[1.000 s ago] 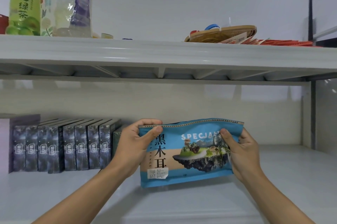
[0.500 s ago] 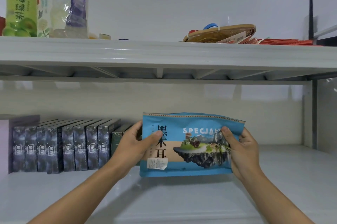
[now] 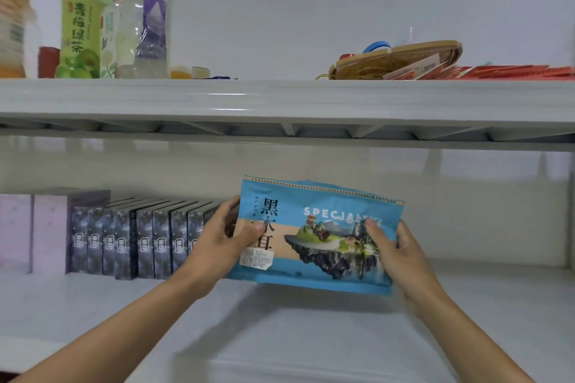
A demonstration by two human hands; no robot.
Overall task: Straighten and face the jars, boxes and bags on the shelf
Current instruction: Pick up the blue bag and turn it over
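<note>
Two hands hold a blue bag [image 3: 317,234] in front of the lower shelf [image 3: 482,304]. The left hand [image 3: 217,242] grips the bag's left side, with the thumb on the front by the black writing and the fingers curled behind. The right hand [image 3: 396,253] grips the bag's right side, with the thumb on the picture of a floating island and the fingers behind. The bag faces out and leans a little, with its right end lower. I cannot tell if its bottom edge touches the shelf.

A row of dark boxes [image 3: 137,239] stands on the left part of the lower shelf, near its back edge, just to the left of the left hand. Two pale purple boxes [image 3: 37,227] stand at the far left end of that row.

On the upper shelf [image 3: 280,99], a green bottle [image 3: 81,24] and a clear bottle [image 3: 144,15] stand at the left end. A flat woven basket [image 3: 395,60] and red packets [image 3: 513,71] lie towards the right end.
</note>
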